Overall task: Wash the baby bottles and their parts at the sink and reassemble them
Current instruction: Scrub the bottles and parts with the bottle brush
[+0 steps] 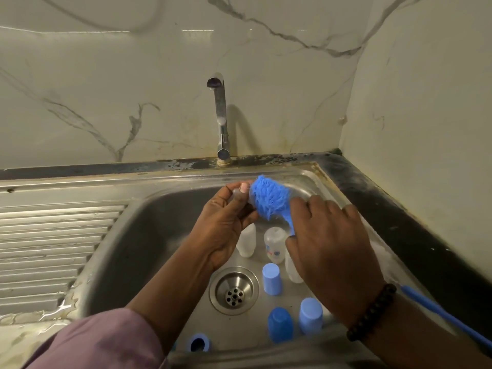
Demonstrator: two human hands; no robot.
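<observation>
Three blue caps (272, 278) stand beside cloudy bottles (275, 245).

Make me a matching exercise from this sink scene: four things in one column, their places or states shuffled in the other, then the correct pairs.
1. blue brush
2. tap
3. drain
4. blue ring

A. near edge of the basin
B. held by the right hand
C. no water running
D. basin floor, left of the blue caps

Pairs: 1-B, 2-C, 3-D, 4-A

Blue brush (269, 199) and caps (272, 279), steel-grey sink (149, 214) (rust-stained rim), grey-veined white wall (106, 89).
</observation>
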